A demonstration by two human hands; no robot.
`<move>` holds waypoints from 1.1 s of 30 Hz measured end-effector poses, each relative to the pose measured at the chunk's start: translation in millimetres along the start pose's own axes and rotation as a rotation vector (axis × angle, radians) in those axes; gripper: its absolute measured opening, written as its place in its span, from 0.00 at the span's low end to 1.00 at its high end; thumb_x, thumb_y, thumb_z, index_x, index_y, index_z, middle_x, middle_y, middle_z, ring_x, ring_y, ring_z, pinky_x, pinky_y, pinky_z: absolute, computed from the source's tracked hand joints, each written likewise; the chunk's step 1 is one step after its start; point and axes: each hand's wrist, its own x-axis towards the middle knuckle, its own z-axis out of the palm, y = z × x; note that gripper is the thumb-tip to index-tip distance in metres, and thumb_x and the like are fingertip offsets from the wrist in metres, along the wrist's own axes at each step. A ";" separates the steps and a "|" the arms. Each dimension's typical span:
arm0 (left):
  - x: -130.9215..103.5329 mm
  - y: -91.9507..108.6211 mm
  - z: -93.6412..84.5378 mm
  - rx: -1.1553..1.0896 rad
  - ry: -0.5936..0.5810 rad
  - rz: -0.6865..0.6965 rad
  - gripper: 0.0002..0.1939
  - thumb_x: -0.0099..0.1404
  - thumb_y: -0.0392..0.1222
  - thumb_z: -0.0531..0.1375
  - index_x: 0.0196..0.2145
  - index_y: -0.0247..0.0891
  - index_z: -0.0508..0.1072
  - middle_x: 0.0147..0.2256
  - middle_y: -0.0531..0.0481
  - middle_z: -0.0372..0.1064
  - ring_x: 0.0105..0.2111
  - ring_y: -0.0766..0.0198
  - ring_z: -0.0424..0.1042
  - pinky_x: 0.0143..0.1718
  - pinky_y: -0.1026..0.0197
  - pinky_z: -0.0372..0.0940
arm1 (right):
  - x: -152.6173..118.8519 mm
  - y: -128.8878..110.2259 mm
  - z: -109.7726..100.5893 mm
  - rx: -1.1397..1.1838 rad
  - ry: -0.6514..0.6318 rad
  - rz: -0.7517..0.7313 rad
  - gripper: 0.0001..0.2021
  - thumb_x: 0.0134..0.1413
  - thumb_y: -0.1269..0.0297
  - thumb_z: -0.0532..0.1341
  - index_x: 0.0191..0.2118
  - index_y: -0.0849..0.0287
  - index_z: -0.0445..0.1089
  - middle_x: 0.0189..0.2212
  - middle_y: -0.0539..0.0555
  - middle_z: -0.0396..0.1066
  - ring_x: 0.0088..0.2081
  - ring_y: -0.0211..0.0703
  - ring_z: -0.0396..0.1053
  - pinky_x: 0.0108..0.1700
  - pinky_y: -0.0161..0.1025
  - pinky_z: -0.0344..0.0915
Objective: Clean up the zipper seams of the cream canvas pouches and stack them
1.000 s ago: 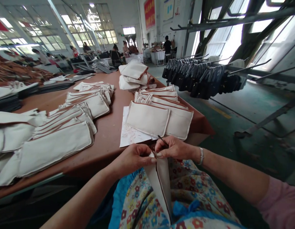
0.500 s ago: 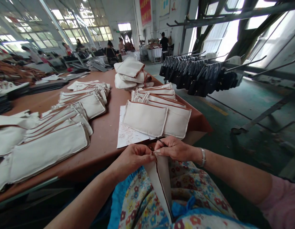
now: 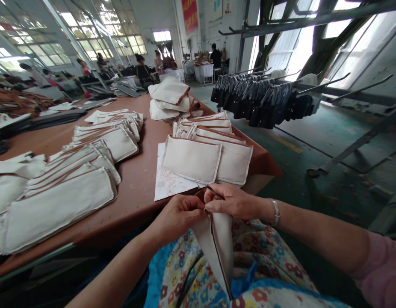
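Over my lap, a cream fabric pouch point(image 3: 222, 239) with a brown edge hangs point-down from my fingers. My left hand point(image 3: 181, 211) pinches its upper end. Close against it, my right hand point(image 3: 231, 201) is closed on the same end, and a thin dark tool point(image 3: 215, 191) sticks out between its thumb and fingers; its working tip is hidden. A floral apron point(image 3: 265, 256) with blue trim lies under the pouch. Just beyond my hands, a stack of cream pouches point(image 3: 191, 159) rests partly on a white sheet point(image 3: 167, 182) at the table edge.
Rows of cream pouches point(image 3: 60, 205) cover the left of the brown table point(image 3: 137, 184). Another pile point(image 3: 169, 92) sits farther back. At right, a metal rack point(image 3: 332, 85) holds many dark hanging pieces point(image 3: 262, 100). Several people work in the background.
The view has shifted slightly, so the table appears a little farther left. Both hands stay together at the pouch's upper end; the right hand and dark tool have tilted slightly.
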 end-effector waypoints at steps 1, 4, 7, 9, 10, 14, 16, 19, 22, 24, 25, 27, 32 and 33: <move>0.4 0.7 0.9 0.024 0.007 0.008 0.07 0.60 0.38 0.60 0.29 0.31 0.74 0.25 0.53 0.65 0.25 0.70 0.57 0.26 0.66 0.51 | 0.1 0.7 1.2 -0.034 0.020 -0.019 0.11 0.52 0.62 0.65 0.35 0.61 0.64 0.25 0.45 0.60 0.25 0.30 0.55 0.25 0.28 0.54; 0.6 3.2 3.4 0.103 0.019 0.022 0.06 0.59 0.36 0.58 0.28 0.31 0.73 0.24 0.55 0.62 0.24 0.70 0.54 0.25 0.65 0.47 | 2.1 6.5 5.6 -0.088 0.082 -0.018 0.07 0.49 0.69 0.65 0.33 0.62 0.66 0.24 0.44 0.61 0.26 0.31 0.56 0.27 0.29 0.54; -0.1 3.9 5.0 0.177 0.024 0.043 0.07 0.60 0.35 0.57 0.28 0.31 0.74 0.24 0.55 0.61 0.24 0.70 0.54 0.25 0.65 0.47 | 3.0 13.9 9.1 -0.077 0.121 -0.033 0.02 0.50 0.72 0.62 0.31 0.62 0.68 0.24 0.46 0.65 0.26 0.32 0.59 0.28 0.30 0.55; -0.4 2.0 5.0 0.197 0.038 0.037 0.07 0.60 0.36 0.57 0.27 0.32 0.73 0.23 0.55 0.60 0.24 0.70 0.54 0.24 0.65 0.46 | 1.7 17.7 10.6 -0.070 0.141 -0.053 0.01 0.50 0.73 0.62 0.31 0.62 0.69 0.25 0.46 0.67 0.27 0.33 0.61 0.29 0.30 0.56; -0.5 0.3 4.7 0.185 0.042 0.023 0.07 0.61 0.36 0.58 0.27 0.32 0.72 0.23 0.55 0.60 0.24 0.70 0.54 0.24 0.65 0.46 | 0.6 19.1 11.2 -0.059 0.150 -0.065 0.01 0.51 0.73 0.62 0.31 0.62 0.69 0.25 0.47 0.68 0.28 0.33 0.62 0.29 0.30 0.57; -1.0 -8.5 2.6 -0.036 -0.013 -0.055 0.10 0.60 0.43 0.62 0.27 0.34 0.69 0.21 0.57 0.58 0.21 0.72 0.51 0.22 0.66 0.44 | -5.2 22.3 11.2 -0.037 0.162 -0.161 0.02 0.54 0.70 0.63 0.32 0.63 0.72 0.29 0.50 0.71 0.31 0.36 0.66 0.34 0.32 0.62; -1.2 -11.4 3.0 -0.186 -0.034 -0.090 0.12 0.60 0.46 0.63 0.26 0.34 0.69 0.21 0.56 0.59 0.20 0.72 0.52 0.21 0.66 0.45 | -7.7 22.8 10.1 -0.078 0.151 -0.238 0.02 0.55 0.70 0.63 0.33 0.63 0.72 0.29 0.51 0.71 0.33 0.37 0.67 0.36 0.33 0.63; -1.2 -11.4 6.3 -0.368 0.022 -0.137 0.22 0.63 0.56 0.60 0.25 0.33 0.70 0.21 0.53 0.61 0.20 0.70 0.55 0.21 0.66 0.48 | -10.1 23.7 7.8 -0.178 0.143 -0.378 0.02 0.57 0.72 0.61 0.33 0.62 0.71 0.30 0.51 0.70 0.33 0.37 0.67 0.38 0.33 0.63; -1.3 -8.5 9.8 -0.414 0.009 -0.181 0.27 0.62 0.62 0.59 0.24 0.31 0.72 0.20 0.52 0.62 0.18 0.71 0.55 0.20 0.66 0.48 | -11.1 25.4 5.7 -0.289 0.142 -0.507 0.04 0.60 0.71 0.59 0.34 0.62 0.69 0.30 0.52 0.69 0.33 0.37 0.66 0.38 0.34 0.64; -1.8 -7.0 10.6 -0.387 -0.037 -0.194 0.25 0.59 0.60 0.63 0.24 0.31 0.72 0.20 0.52 0.63 0.18 0.71 0.55 0.20 0.66 0.47 | -11.4 26.9 4.3 -0.360 0.117 -0.584 0.04 0.61 0.70 0.58 0.35 0.61 0.69 0.30 0.53 0.68 0.33 0.38 0.66 0.38 0.34 0.64; -2.1 -6.6 10.4 -0.368 -0.045 -0.192 0.24 0.57 0.60 0.65 0.24 0.32 0.71 0.20 0.53 0.62 0.18 0.71 0.54 0.20 0.66 0.47 | -11.6 27.8 3.6 -0.394 0.101 -0.615 0.04 0.62 0.71 0.57 0.36 0.61 0.69 0.31 0.54 0.68 0.34 0.39 0.66 0.38 0.35 0.64; -2.7 -7.1 9.4 -0.315 -0.042 -0.177 0.24 0.54 0.59 0.68 0.24 0.32 0.70 0.20 0.54 0.60 0.18 0.72 0.54 0.20 0.66 0.46 | -12.2 30.0 2.3 -0.458 0.074 -0.655 0.05 0.62 0.72 0.56 0.39 0.60 0.69 0.33 0.56 0.69 0.35 0.40 0.68 0.38 0.35 0.65; -4.9 -10.2 6.1 -0.125 -0.048 -0.087 0.23 0.59 0.58 0.65 0.28 0.33 0.70 0.21 0.56 0.56 0.21 0.71 0.51 0.21 0.66 0.45 | -17.6 32.9 1.2 -0.495 0.038 -0.674 0.08 0.62 0.71 0.54 0.42 0.59 0.70 0.36 0.59 0.71 0.38 0.43 0.69 0.41 0.38 0.64; -5.8 -9.9 5.6 -0.082 -0.046 -0.068 0.22 0.60 0.58 0.64 0.29 0.33 0.70 0.22 0.56 0.56 0.21 0.71 0.51 0.21 0.66 0.45 | -19.2 31.5 1.0 -0.450 0.039 -0.641 0.08 0.63 0.68 0.54 0.42 0.59 0.70 0.36 0.58 0.71 0.38 0.43 0.68 0.41 0.38 0.65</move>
